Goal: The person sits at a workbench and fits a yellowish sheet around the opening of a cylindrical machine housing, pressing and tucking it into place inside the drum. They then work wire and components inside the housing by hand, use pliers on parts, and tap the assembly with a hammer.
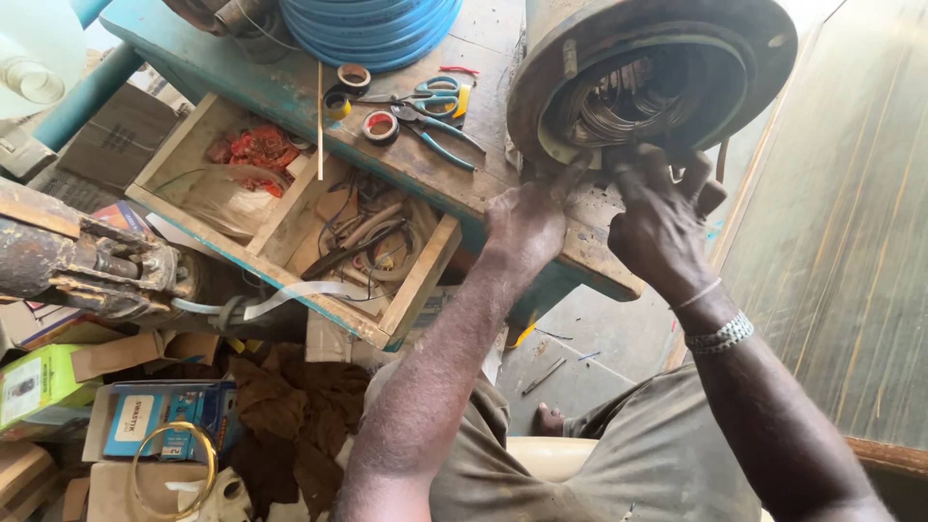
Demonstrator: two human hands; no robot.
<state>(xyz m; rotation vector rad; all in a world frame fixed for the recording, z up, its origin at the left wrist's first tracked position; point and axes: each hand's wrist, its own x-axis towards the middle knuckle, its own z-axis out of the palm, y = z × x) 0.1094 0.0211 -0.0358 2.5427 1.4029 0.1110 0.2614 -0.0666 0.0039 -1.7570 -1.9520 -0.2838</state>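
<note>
The head view looks down on a worn teal surface with a large round motor housing lying on its side at the right end, its open mouth facing the person. Inside the mouth sits a ring of wire windings, with a pale liner showing at the lower rim. Judging by this, the coils are already seated in the housing and the work at the lower rim is still in hand; how much remains cannot be told.

The left hand comes up from below, forearm steep, and rests against the lower left rim of the housing. Its fingers are stretched and half open, one finger pressed to the liner; it grips nothing.

The right hand reaches in from the right, wrist bent and wearing a bracelet. Its fingers are curled over the lower rim toward the windings. Whether they pinch wire cannot be seen.

Near the middle of the surface lie scissors, pliers and tape rolls. An open wooden drawer hangs off the front edge, holding wires and red scraps. Blue hose coils sit at the far edge. Boxes clutter the floor at the left.
</note>
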